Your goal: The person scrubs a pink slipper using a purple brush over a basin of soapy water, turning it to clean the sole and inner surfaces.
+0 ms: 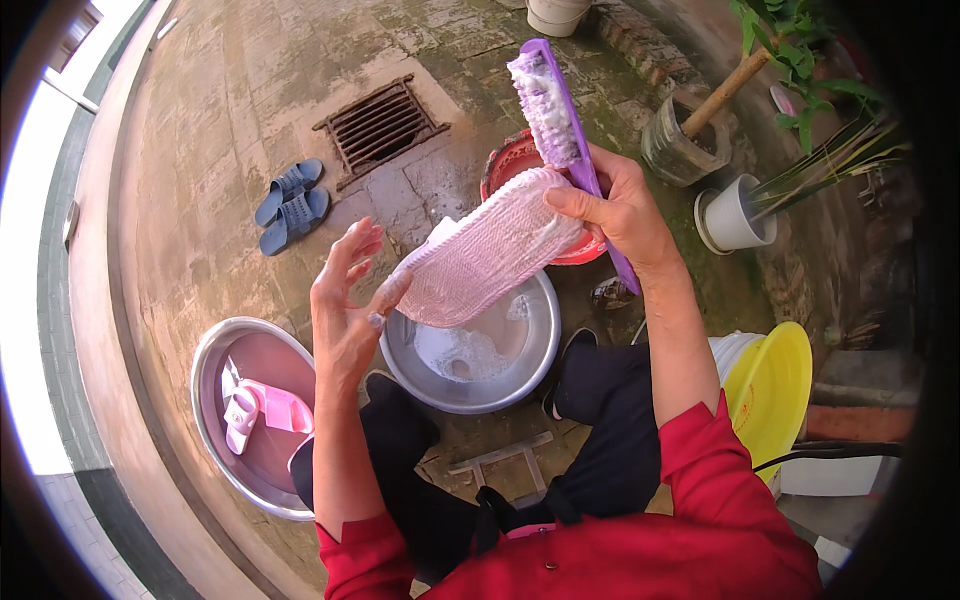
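My right hand (626, 202) grips a purple scrubbing brush (577, 142) and, under the thumb, one end of a pink knitted, sole-shaped piece (487, 259), perhaps a slipper. White foam covers the brush's bristles, which face left. My left hand (345, 300) is wet, its fingers spread apart. Its thumb lies at the piece's lower left end; whether it presses there I cannot tell. Below the piece, between my feet, stands a metal basin (480, 401) of cloudy, sudsy water. Behind the piece and my right hand, a red basin (502, 169) is partly hidden.
Another metal basin (206, 420) at left holds pink slides (277, 405) in water. Blue slippers (296, 210) lie near a rusty drain grate (382, 124). A yellow basin (780, 382) leans at right. Potted plants (739, 217) line the right side, and a white bucket (555, 19) stands ahead.
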